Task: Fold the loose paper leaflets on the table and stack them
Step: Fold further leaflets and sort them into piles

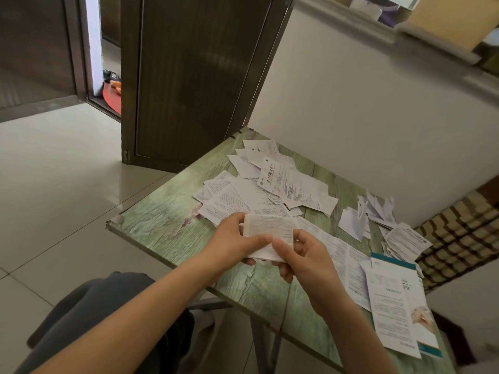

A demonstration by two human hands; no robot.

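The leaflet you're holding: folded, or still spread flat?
Folded. The leaflet is a small, thick packet with layered edges at its left end, pinched between the left hand and the right hand above the table.

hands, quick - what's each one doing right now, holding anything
Left hand: grips the left side of the folded leaflet, fingers curled round it.
Right hand: pinches the same leaflet's right side between thumb and fingers.

A small folded leaflet [268, 230] was held over the bench [162, 220]; loose leaflets [270, 184] lay heaped behind it, seemingly folded ones [361, 215] rightward.
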